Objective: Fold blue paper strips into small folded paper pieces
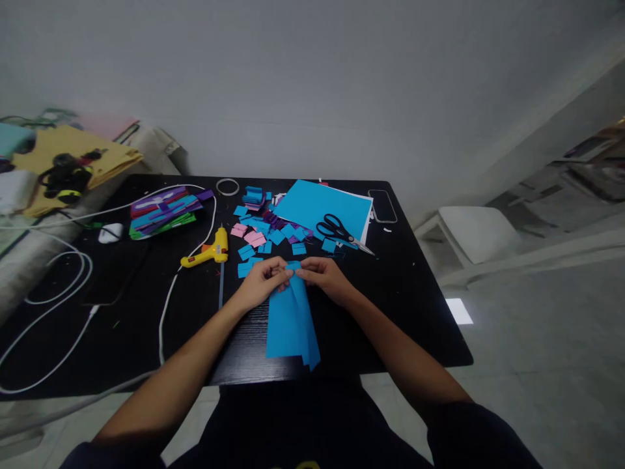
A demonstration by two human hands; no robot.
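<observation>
A sheet of blue paper (288,319), partly folded lengthwise, hangs down toward the table's near edge from between my two hands. My left hand (266,281) pinches its top edge from the left. From the right, my right hand (326,279) grips the same edge, thumb on top. Just beyond my fingers lie several small folded blue paper pieces (276,236) and a few pink pieces (254,238). Black-handled scissors (342,233) rest, blades pointing right, partly on a larger blue sheet (325,205).
A yellow glue gun (209,249) lies left of my hands, its white cable looping over the black table (390,312). Bundled coloured strips (166,210) sit farther left. A phone (383,206) lies at the back right; another dark phone (114,277) is plugged in at left.
</observation>
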